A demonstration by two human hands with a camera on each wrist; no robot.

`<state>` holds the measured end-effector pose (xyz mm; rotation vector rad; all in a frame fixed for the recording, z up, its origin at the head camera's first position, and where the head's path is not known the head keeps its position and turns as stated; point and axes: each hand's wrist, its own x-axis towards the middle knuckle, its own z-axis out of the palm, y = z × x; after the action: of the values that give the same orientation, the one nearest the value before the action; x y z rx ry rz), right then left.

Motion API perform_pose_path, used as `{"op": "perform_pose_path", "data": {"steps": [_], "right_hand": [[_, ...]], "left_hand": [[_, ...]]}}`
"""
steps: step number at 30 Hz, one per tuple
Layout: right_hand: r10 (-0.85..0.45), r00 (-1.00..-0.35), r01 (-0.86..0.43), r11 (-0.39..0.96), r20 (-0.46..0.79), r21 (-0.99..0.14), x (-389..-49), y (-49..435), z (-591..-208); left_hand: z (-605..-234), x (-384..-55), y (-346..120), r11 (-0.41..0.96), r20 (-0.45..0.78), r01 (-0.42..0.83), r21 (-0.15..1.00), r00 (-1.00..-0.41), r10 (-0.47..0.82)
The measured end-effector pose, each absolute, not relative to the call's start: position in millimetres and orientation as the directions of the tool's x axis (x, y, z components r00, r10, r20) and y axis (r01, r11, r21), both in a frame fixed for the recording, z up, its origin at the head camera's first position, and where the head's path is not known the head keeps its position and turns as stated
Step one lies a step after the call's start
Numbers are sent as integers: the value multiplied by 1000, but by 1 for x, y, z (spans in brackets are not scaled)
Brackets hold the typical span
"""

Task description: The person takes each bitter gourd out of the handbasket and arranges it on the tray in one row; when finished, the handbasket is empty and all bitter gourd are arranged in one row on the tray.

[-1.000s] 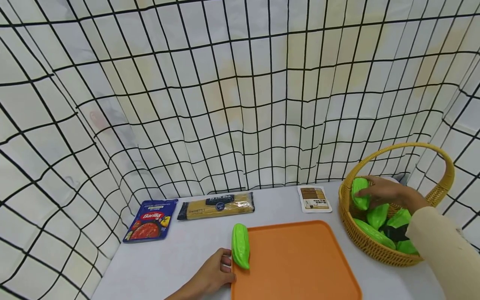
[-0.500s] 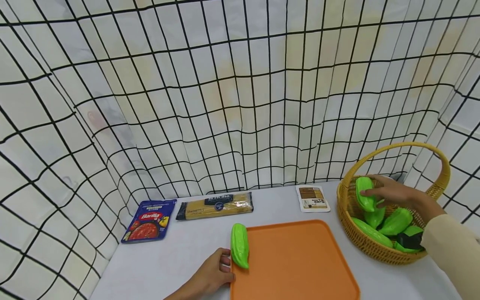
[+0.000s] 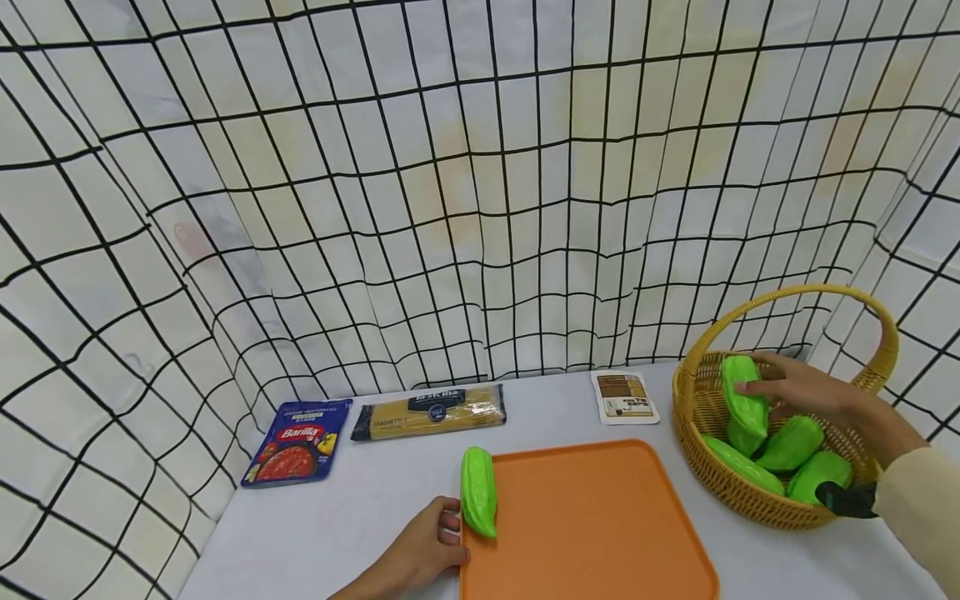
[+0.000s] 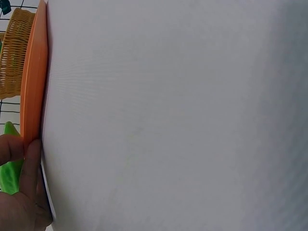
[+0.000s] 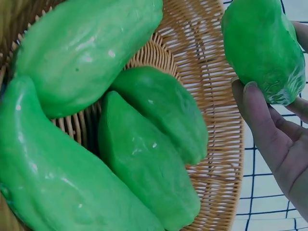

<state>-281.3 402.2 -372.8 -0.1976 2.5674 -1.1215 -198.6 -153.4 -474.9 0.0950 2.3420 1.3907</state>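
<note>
In the head view, my right hand (image 3: pixel 802 390) holds a green gourd (image 3: pixel 742 392) near the far left of the wicker basket (image 3: pixel 697 467). The right wrist view has this gourd (image 5: pixel 262 48) between my thumb and fingers (image 5: pixel 262 115), above the basket rim. Several similar glossy green gourds (image 5: pixel 144 163) lie in the basket. My left hand (image 3: pixel 429 537) grips the left edge of an orange tray (image 3: pixel 585 525). In the left wrist view its thumb and fingers (image 4: pixel 30 168) pinch the tray edge (image 4: pixel 33 91). One green gourd (image 3: pixel 478 492) lies along the tray's left side.
A blue Barilla pouch (image 3: pixel 296 442), a spaghetti pack (image 3: pixel 431 412) and a small brown-and-white packet (image 3: pixel 625 397) lie along the back of the white table (image 3: pixel 300 533). The basket's tall handle (image 3: pixel 795 292) arches over it. Black-gridded white cloth (image 3: pixel 525 208) surrounds the table.
My right hand has shifted a little to the right with its gourd, and the forearm has drawn rightward, uncovering more gourds in the basket. The left hand stays at the tray edge.
</note>
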Motion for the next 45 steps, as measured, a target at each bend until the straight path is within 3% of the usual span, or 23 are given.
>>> {"op": "perform_pose_path", "data": {"steps": [24, 38, 45], "right_hand": [[-306, -946, -123, 639, -104, -759, -225, 372, -367], [-432, -876, -64, 545, -214, -836, -192, 338, -375], [-470, -863, -96, 518, -188, -850, -191, 308, -383]], "left_hand": [[-474, -200, -152, 499, -351, -206, 842, -911, 218], [-471, -200, -152, 489, -358, -215, 845, -908, 219], [-473, -199, -152, 453, -357, -224, 863, -905, 233]]}}
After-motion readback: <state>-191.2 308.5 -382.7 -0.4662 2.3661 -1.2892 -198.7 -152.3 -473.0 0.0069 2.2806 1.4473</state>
